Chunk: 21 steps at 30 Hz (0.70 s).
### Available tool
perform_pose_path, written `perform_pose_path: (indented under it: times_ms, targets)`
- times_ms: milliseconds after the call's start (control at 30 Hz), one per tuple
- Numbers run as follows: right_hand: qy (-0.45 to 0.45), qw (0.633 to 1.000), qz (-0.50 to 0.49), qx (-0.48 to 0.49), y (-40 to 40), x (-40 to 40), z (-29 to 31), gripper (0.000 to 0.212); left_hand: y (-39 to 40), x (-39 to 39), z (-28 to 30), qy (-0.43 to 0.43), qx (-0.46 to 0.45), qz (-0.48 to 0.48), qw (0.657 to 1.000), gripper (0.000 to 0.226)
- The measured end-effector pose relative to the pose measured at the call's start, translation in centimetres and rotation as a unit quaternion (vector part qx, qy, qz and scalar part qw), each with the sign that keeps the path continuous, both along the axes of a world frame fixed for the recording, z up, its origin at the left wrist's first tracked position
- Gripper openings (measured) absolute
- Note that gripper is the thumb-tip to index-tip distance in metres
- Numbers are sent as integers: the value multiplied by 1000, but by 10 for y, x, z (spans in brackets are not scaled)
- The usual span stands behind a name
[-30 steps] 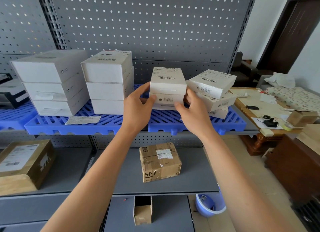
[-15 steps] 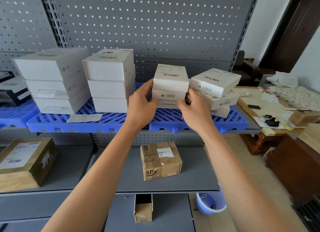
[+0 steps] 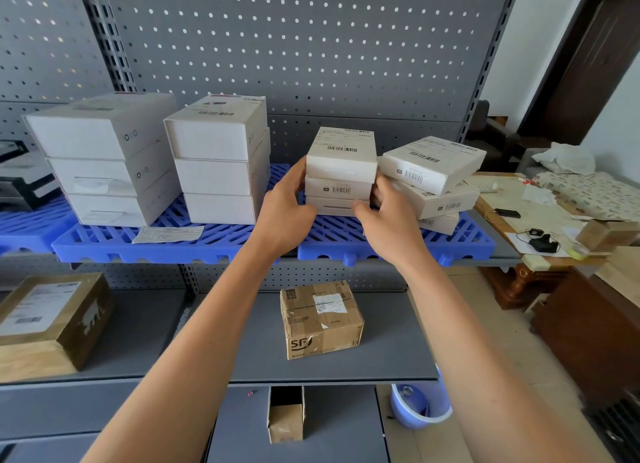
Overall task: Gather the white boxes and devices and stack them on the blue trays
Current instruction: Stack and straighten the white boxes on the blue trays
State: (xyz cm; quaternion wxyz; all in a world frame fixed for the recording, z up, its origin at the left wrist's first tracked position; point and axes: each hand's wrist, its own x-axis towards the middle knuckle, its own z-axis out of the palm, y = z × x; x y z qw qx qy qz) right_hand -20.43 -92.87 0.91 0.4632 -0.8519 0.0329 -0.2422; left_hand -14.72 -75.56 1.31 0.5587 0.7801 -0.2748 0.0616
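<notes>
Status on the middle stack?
Left hand and right hand grip middle stack sides. Stack sits on blue tray. Skewed stack touching its right.

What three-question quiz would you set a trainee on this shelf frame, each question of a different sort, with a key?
1. True or false: the left hand and right hand hold the same stack of small white boxes from opposite sides.
2. How many boxes make up that held stack? A) two B) three C) five
3. Fill in: the brown SF carton sits on the grey shelf one level ____ the blue trays.

Key: 1 true; 2 B; 3 below.
</notes>
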Motion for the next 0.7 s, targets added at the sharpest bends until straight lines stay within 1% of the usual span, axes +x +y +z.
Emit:
perform_pose_path:
  times_ms: [200,467,700]
  targets:
    - [5,1000,9,-10,-1,-2,1,50,3,2,-9,4,-38,3,999,82]
    - [12,1000,-1,-20,-3,0,1,46,3,0,-8,4,-42,5,999,83]
    - [18,999,-3,-29,-5,3,1,48,2,-1,-9,8,-41,12,999,82]
